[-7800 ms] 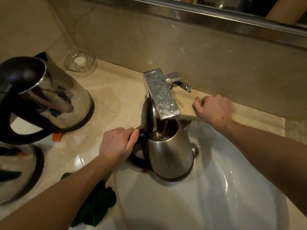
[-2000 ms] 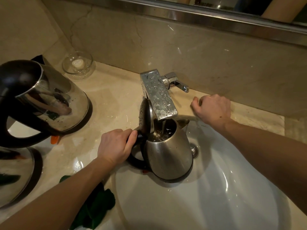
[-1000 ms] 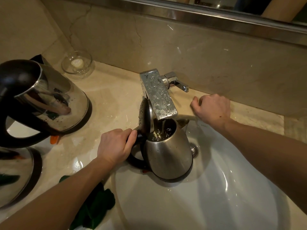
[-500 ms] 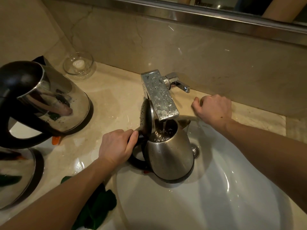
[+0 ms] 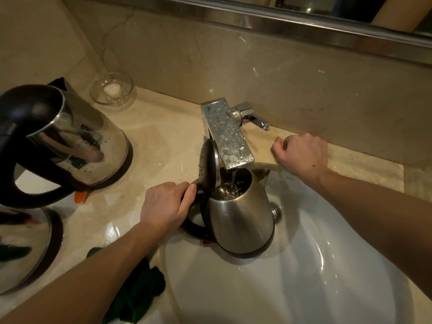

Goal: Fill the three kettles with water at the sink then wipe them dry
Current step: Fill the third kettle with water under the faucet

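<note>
A steel kettle (image 5: 240, 220) stands in the white sink (image 5: 304, 277) under the chrome tap (image 5: 226, 136), its lid (image 5: 208, 167) tipped up. Water runs from the tap into its mouth and bubbles there. My left hand (image 5: 167, 205) grips the kettle's black handle. My right hand (image 5: 301, 154) rests on the counter behind the sink rim, fingers curled, holding nothing, just below the tap lever (image 5: 253, 118). A second shiny kettle (image 5: 67, 141) stands on the counter at the left. Part of a third kettle (image 5: 25, 244) shows at the lower left edge.
A dark green cloth (image 5: 138, 293) lies on the counter by the sink's front left. A small glass dish (image 5: 112, 91) sits at the back by the wall. The marble counter (image 5: 159, 141) is wet. A mirror frame (image 5: 280, 22) runs above the backsplash.
Hands and kettle have kept their places. Water keeps running and its level in the kettle has risen towards the mouth.
</note>
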Demonstrator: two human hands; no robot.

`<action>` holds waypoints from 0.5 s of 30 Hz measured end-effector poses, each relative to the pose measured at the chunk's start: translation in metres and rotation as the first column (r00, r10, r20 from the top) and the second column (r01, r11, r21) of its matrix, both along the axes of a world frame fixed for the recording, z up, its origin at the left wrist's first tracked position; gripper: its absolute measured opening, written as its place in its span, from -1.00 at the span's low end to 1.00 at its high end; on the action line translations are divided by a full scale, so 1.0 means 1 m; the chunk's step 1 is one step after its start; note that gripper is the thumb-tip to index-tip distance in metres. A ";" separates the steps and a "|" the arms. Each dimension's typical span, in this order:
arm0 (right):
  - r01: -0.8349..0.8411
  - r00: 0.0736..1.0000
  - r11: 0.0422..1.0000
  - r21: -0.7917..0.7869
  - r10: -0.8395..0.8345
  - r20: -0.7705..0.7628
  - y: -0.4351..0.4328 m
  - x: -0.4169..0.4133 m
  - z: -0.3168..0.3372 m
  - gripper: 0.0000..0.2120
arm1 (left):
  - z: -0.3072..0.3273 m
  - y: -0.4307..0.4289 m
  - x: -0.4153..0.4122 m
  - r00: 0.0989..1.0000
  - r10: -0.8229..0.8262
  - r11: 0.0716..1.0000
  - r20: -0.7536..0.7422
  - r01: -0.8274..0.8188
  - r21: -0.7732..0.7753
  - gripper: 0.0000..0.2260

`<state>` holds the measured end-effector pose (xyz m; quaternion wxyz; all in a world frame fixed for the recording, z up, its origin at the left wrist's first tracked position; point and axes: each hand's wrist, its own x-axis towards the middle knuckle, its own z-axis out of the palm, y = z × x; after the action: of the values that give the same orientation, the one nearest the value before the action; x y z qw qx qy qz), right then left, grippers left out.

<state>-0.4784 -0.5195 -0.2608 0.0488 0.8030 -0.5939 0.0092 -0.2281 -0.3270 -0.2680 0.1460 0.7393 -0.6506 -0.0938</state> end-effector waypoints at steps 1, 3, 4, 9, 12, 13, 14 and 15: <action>0.001 1.000 1.000 -0.002 -0.001 0.002 0.000 0.000 0.000 -0.45 | 0.000 0.000 0.000 1.000 0.000 1.000 -0.001 0.000 -0.001 -0.48; 0.000 1.000 1.000 -0.001 0.000 0.008 0.000 0.000 -0.001 -0.45 | -0.001 0.000 0.001 1.000 0.002 1.000 -0.002 -0.002 0.001 -0.48; -0.002 1.000 1.000 0.001 0.002 0.010 0.000 0.000 -0.001 -0.44 | -0.001 0.000 0.001 1.000 0.003 1.000 -0.003 -0.003 0.002 -0.47; -0.003 1.000 1.000 0.008 0.003 0.010 -0.001 -0.001 -0.002 -0.43 | -0.001 0.000 0.000 1.000 0.002 1.000 -0.005 -0.002 -0.009 -0.50; -0.002 1.000 1.000 0.004 0.002 0.010 -0.001 -0.001 -0.002 -0.44 | 0.000 0.000 0.000 1.000 0.001 1.000 -0.001 -0.001 -0.020 -0.52; -0.002 1.000 1.000 0.001 0.002 0.010 -0.001 -0.001 -0.003 -0.45 | 0.001 0.001 0.000 1.000 0.000 1.000 -0.001 0.000 -0.024 -0.53; -0.001 1.000 1.000 -0.001 0.001 0.010 -0.001 -0.001 -0.003 -0.45 | 0.001 0.001 0.000 1.000 -0.001 1.000 -0.002 0.001 -0.027 -0.54; 0.000 1.000 1.000 -0.003 0.000 0.011 -0.001 -0.001 -0.003 -0.45 | 0.001 0.001 -0.001 1.000 -0.001 1.000 -0.002 0.001 -0.028 -0.54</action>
<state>-0.4793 -0.5208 -0.2638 0.0465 0.8028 -0.5942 0.0146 -0.2287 -0.3261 -0.2669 0.1572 0.7366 -0.6523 -0.0856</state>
